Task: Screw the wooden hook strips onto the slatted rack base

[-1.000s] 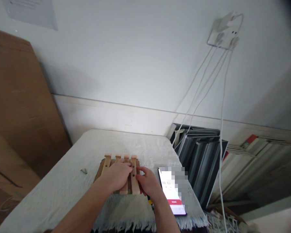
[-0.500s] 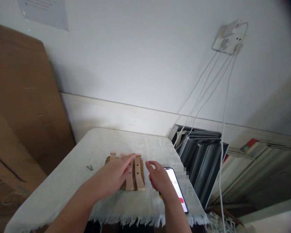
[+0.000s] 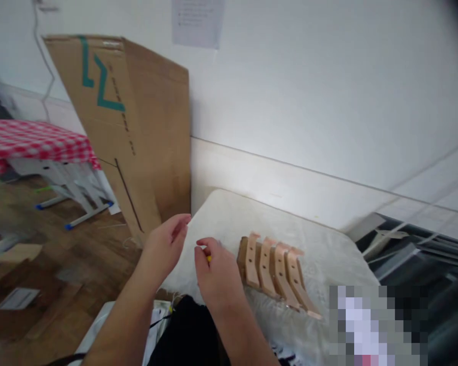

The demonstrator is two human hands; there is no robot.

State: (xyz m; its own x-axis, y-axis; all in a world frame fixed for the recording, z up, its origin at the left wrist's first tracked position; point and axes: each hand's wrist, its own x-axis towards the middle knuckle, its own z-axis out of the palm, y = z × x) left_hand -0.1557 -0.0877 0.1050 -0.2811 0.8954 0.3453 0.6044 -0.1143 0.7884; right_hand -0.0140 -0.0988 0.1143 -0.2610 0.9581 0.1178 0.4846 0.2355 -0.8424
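My left hand (image 3: 163, 249) is over the left edge of the white-clothed table (image 3: 229, 203). Its fingers curve loosely, with a gap towards the thumb, and nothing shows in it. Close beside it, my right hand (image 3: 219, 274) is closed, and a small yellow thing (image 3: 208, 258) shows between its fingers. Most of that thing is hidden, so its kind is unclear. To the right of my right hand, several curved pale wooden pieces (image 3: 266, 267) with drilled holes lie side by side over a brown backing piece (image 3: 242, 254). Neither hand touches them.
A tall cardboard box (image 3: 156, 117) stands against the wall behind the table's left side. Dark panels (image 3: 412, 264) lean at the right. Farther left is a table with a red checked cloth (image 3: 34, 145). A pixelated patch covers the table's right front.
The view has swung left. My left hand has left the wooden pieces and curled. My right hand has moved from beside the phone to their left, with the yellow thing in it.
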